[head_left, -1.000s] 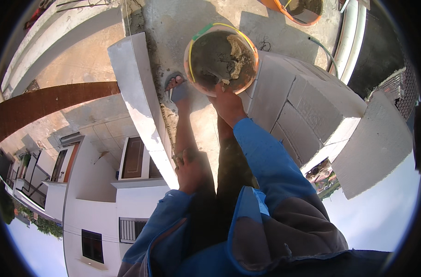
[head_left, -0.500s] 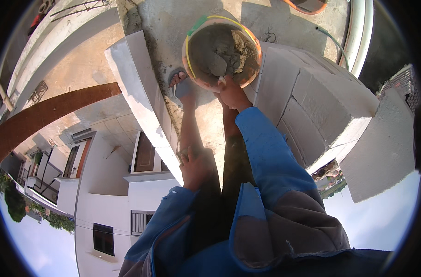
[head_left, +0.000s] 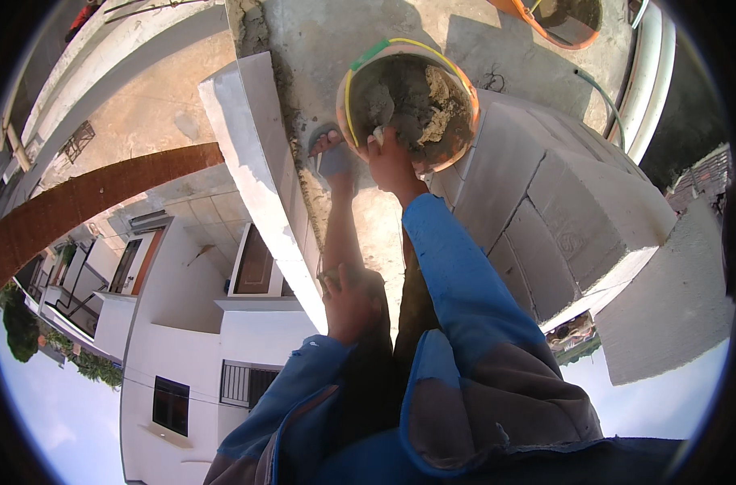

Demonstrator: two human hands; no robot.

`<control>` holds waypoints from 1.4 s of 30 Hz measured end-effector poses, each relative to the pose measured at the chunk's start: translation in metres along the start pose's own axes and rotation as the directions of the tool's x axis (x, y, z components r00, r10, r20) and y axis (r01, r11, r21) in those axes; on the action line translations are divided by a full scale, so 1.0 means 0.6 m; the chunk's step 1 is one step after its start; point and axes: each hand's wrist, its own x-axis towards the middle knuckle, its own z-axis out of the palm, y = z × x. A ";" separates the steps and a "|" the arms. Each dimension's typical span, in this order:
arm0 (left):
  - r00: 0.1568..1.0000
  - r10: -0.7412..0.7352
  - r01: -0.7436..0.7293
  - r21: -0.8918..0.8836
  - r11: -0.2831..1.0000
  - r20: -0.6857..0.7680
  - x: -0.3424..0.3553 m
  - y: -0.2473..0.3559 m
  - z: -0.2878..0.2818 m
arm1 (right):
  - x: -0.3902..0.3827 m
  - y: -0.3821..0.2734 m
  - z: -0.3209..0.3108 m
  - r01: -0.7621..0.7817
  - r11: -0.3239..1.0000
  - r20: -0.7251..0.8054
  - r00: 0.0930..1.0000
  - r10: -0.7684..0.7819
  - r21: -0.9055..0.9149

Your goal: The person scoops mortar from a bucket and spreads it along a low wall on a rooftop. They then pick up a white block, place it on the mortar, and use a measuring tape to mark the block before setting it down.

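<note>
My right hand [head_left: 393, 165] is closed around the pale handle of a trowel [head_left: 379, 103], reaching over the near rim of an orange bucket [head_left: 470, 137]. Grey wet mortar [head_left: 412, 90] fills the bottom of this bucket, with a crumbly tan patch on its right side. The trowel's blade lies against the mortar at the left, smeared grey, so its outline is hard to make out. A yellow handle with a green grip rests along the bucket's far rim. My left hand [head_left: 352, 307] lies on my bent leg, fingers slightly apart and holding nothing.
Pale block walls flank me: a narrow one [head_left: 255, 153] on the left, a thicker one [head_left: 538, 210] on the right. A second orange bucket [head_left: 574, 42] stands at the far right, near white pipes [head_left: 657, 77] and a green hose [head_left: 602, 93]. A brown curved band [head_left: 101, 194] crosses the left.
My right hand has shifted the trowel leftward within the bucket, toward its left wall. The view has moved a little, showing more of the second bucket. My left hand stays on my leg.
</note>
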 end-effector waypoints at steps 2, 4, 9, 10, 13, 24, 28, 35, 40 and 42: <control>1.000 0.000 0.000 0.003 1.000 0.030 -0.001 0.007 -0.012 | -0.019 0.016 -0.002 -0.041 0.992 0.098 0.995 0.030 0.117; 0.999 -0.004 0.003 0.007 1.000 0.036 0.000 0.005 -0.018 | -0.036 0.014 -0.018 -0.128 0.947 0.211 0.975 0.066 0.294; 0.999 0.030 -0.031 -0.061 0.998 -0.019 0.001 0.005 -0.018 | -0.080 0.062 -0.059 -0.257 0.814 0.327 0.941 0.088 0.522; 1.000 0.022 -0.022 -0.070 0.997 -0.003 0.000 0.008 -0.024 | -0.090 0.077 -0.056 -0.175 0.870 0.254 0.965 0.059 0.460; 1.000 -0.008 0.008 -0.046 0.999 0.013 0.004 0.019 -0.027 | -0.116 0.085 -0.059 0.058 0.985 0.026 0.998 -0.063 0.162; 0.996 -0.072 0.073 -0.010 0.997 0.050 0.010 0.028 -0.013 | -0.061 -0.002 -0.084 -0.307 0.822 0.231 0.948 0.219 0.480; 0.995 0.088 -0.088 0.001 0.996 -0.056 0.005 0.030 -0.041 | 0.008 0.120 -0.068 0.055 0.995 0.055 0.997 -0.050 -0.085; 0.996 -0.072 0.075 -0.054 0.996 0.048 0.006 0.032 -0.037 | -0.121 -0.007 -0.132 -0.134 0.944 -0.002 0.990 0.140 -0.300; 0.998 -0.035 0.037 -0.036 0.999 0.051 0.017 0.024 -0.033 | 0.010 0.013 -0.074 0.082 0.915 0.001 0.996 -0.089 -0.394; 0.995 -0.056 0.058 -0.027 0.998 0.086 0.015 0.025 -0.040 | 0.030 0.026 -0.009 0.361 0.743 0.103 0.923 -0.370 -0.563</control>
